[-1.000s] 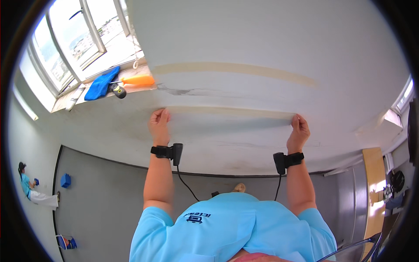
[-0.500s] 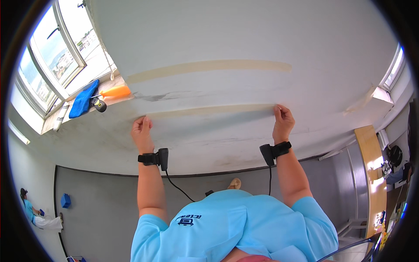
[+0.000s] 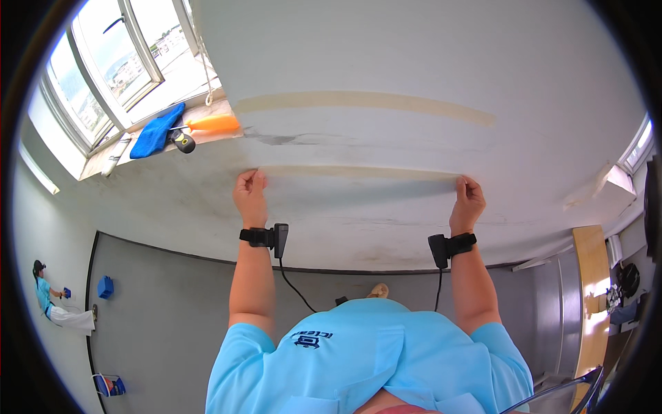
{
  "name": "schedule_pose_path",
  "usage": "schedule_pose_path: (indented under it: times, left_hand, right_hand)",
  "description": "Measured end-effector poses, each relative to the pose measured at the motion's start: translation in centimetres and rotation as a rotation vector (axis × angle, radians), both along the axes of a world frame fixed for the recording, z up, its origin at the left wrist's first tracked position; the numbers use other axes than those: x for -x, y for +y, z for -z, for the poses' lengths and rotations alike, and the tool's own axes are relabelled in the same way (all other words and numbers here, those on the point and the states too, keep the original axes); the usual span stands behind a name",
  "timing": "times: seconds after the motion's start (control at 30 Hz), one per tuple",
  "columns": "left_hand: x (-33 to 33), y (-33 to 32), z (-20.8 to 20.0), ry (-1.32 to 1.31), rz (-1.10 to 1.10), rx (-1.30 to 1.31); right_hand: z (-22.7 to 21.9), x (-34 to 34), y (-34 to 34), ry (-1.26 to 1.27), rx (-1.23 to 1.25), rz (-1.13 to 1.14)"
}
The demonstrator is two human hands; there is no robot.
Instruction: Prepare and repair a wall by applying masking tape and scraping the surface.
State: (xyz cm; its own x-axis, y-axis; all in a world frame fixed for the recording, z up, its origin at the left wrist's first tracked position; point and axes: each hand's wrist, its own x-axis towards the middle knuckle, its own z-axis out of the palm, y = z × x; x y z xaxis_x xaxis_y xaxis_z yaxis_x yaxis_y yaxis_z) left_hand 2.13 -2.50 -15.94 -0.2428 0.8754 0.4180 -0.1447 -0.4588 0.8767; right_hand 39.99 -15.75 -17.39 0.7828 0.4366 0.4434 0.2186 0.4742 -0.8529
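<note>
A long pale beige strip of masking tape (image 3: pixel 358 172) is stretched level between my two hands, in front of the white wall (image 3: pixel 386 41). My left hand (image 3: pixel 250 196) pinches its left end between thumb and fingers. At the other end my right hand (image 3: pixel 469 202) pinches the tape the same way. A soft shadow falls on the wall below the strip; whether any of it touches the wall I cannot tell. Higher up, a second tape strip (image 3: pixel 365 100) lies stuck along the wall, roughly parallel. Between the two strips runs a dark scuff (image 3: pixel 279 139).
On the window sill (image 3: pixel 224 110) at the left lie a blue cloth (image 3: pixel 157 131), an orange-handled tool (image 3: pixel 212 123) and a black-and-yellow handle (image 3: pixel 183 141). A co-worker (image 3: pixel 48 293) stands far left near a blue box (image 3: pixel 105 287). A wooden table (image 3: pixel 588 276) is at right.
The whole view has swung, so wall, window and hands sit farther right in it. Both hands keep their pinch on the tape, at about the same distance below the upper strip.
</note>
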Motion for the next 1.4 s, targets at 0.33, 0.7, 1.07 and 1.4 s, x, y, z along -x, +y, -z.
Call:
schedule_pose_path:
  times: [0.33, 0.7, 1.07, 1.4]
  left_hand:
    - [0.38, 0.19, 0.57, 0.056, -0.076, -0.044]
    - [0.3, 0.48, 0.91, 0.047, -0.082, 0.003]
    - [-0.4, 0.2, 0.4, 0.026, -0.11, -0.032]
    - [0.21, 0.69, 0.96, 0.131, -0.184, -0.045]
  right_hand:
    - [0.0, 0.21, -0.03, 0.019, 0.017, -0.014]
    - [-0.2, 0.28, -0.1, -0.025, 0.049, 0.024]
    - [-0.33, 0.28, 0.14, 0.028, 0.017, 0.008]
    - [-0.29, 0.15, 0.15, -0.028, 0.081, 0.043]
